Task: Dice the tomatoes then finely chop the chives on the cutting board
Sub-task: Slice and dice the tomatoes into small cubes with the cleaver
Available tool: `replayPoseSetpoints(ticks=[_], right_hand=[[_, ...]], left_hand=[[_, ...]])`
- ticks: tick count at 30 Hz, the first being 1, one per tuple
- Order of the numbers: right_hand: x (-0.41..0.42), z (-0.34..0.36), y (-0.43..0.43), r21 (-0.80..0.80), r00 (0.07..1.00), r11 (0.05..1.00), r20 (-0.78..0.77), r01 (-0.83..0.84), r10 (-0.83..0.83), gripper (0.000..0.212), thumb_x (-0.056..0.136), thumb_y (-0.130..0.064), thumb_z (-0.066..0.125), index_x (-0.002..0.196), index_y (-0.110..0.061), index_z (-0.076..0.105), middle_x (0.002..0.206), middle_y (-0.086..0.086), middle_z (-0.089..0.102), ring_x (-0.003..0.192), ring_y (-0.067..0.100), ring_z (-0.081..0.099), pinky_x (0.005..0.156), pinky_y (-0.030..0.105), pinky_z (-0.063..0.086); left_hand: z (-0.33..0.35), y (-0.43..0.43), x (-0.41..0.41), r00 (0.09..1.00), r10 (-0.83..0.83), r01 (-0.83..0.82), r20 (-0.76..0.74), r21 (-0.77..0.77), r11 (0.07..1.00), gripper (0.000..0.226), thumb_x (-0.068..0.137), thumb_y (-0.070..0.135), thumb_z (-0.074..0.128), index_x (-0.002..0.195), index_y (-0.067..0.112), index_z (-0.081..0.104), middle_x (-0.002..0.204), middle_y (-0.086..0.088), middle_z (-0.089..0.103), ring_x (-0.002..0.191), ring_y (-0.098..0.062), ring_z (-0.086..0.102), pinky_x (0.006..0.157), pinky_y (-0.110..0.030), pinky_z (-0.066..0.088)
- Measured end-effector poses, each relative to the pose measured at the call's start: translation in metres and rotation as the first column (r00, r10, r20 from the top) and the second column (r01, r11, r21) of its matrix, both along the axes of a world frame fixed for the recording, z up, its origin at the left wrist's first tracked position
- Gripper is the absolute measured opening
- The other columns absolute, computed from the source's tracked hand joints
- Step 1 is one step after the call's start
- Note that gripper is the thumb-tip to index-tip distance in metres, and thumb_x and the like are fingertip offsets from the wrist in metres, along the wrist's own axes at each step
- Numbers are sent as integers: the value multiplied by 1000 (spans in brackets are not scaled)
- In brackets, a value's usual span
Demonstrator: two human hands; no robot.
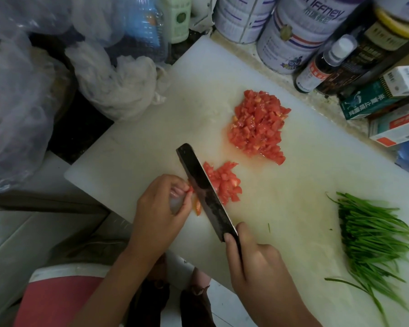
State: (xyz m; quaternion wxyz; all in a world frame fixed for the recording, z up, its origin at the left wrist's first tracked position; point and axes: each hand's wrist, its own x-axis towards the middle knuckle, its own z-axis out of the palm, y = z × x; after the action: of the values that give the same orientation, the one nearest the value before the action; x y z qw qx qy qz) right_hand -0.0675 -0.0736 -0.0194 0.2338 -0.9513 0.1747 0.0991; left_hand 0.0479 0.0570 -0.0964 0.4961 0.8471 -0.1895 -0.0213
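The tomato half of the job looks nearly finished. On the white cutting board point(151, 128), 1 large pile of diced tomato point(257, 126) sits toward the far side, wet with juice, and a smaller pile of dice point(224, 182) lies just beside the knife point(206, 192) on its right face. The left hand point(161, 208) has its fingers curled, pinching what seems to be the last tomato scrap point(198, 207) against the blade's left side. The right hand point(257, 263) is wrapped tight round the knife handle, edge down on the board. After a few more cuts, the 2 piles could be merged. The chives point(373, 237) lie as 1 long, uncut bundle at the board's right end, well apart from the knife, so that whole second step remains.
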Motion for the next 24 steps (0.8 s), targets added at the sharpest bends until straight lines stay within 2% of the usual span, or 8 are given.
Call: replayPoseSetpoints(ticks=[4,7,11,12,14,16,19,24], right_hand=[[11,9,6,-69,997,998,-73,-1,-4,18,92,-36,34,82,-22,38,45,-11,2,26,17,35,40,13,-3],[15,9,12,-154,995,988,-99,-1,-15,17,88,-34,36,81,-20,39,44,-9,10,23,19,36,42,15,-6],[18,-1,15,-180,987,983,-161,-30,1,20,87,-33,38,82,-16,49,33,-1,29,23,21,40,32,25,9],[21,-2,14,-175,988,984,-157,-26,-2,23,88,-32,40,86,-14,54,35,1,40,27,23,44,33,26,14],[35,1,11,-136,995,990,-95,-36,23,30,96,-30,35,102,-11,57,53,7,56,47,28,57,42,30,26],[46,-3,7,-62,999,998,39,-32,35,32,101,-34,29,113,-14,50,73,6,59,68,28,60,55,30,32],[55,-8,9,-49,992,997,114,-52,57,32,100,-36,28,117,-15,46,83,6,61,74,27,60,58,28,30],[20,-10,7,47,998,998,56,35,-38,33,99,-38,30,112,-14,48,64,7,56,65,31,59,54,33,32]], left_hand=[[0,-1,0,1000,4,-4,14,20,1000,28,75,-3,80,90,9,59,86,-3,63,79,-8,55,73,-16,47],[3,-3,0,999,4,-5,39,33,999,28,74,-5,80,88,6,58,84,-5,63,74,-9,57,75,-12,45],[1,-3,1,998,19,-20,58,15,1000,22,78,0,76,89,7,57,84,-5,61,74,-7,53,71,-16,45],[1,-3,1,998,20,-21,62,11,1000,20,80,2,74,89,8,57,83,-5,61,75,-7,52,69,-19,46],[-1,-3,1,998,18,-20,64,29,999,21,80,0,75,88,7,58,83,-4,60,74,-8,52,68,-23,46],[-2,-3,2,997,7,-10,72,40,999,20,80,0,75,89,7,58,83,-3,59,74,-8,52,68,-24,47],[-2,-2,3,996,-14,11,91,33,999,11,87,20,58,90,9,58,83,-1,58,74,-12,54,68,-25,46],[-2,0,2,990,-68,61,120,61,996,17,87,24,53,91,9,59,84,2,57,78,-7,49,69,-22,44]])
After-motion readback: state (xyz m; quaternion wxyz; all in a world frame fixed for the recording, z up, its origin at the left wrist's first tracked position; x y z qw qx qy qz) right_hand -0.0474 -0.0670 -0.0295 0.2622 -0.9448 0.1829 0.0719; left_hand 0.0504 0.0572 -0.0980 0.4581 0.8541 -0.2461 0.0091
